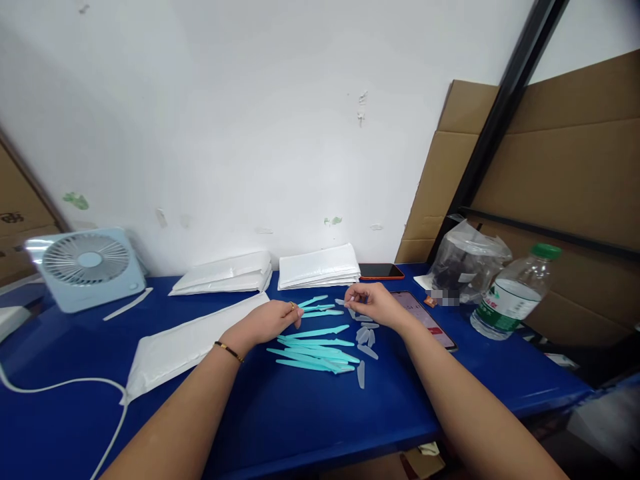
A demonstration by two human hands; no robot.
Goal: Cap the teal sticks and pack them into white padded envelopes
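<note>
Several turquoise plastic sticks (313,351) lie in a loose pile on the blue table (310,417), with a few more behind them. My left hand (273,320) is at the left ends of those rear sticks, fingers pinched together; whether it grips one is hard to make out. Small translucent plastic pieces (367,335) are scattered to the right of the pile. Above the rear pieces, my right hand (369,303) has thumb and forefinger brought together, and what is between them is too small to name.
A white padded envelope (185,343) lies left of my left forearm. Behind stand two envelope stacks (223,273) (320,267). A light blue fan (90,267) is at the left. Phones (425,320) (383,271), a plastic bag (467,260) and a bottle (515,293) sit right.
</note>
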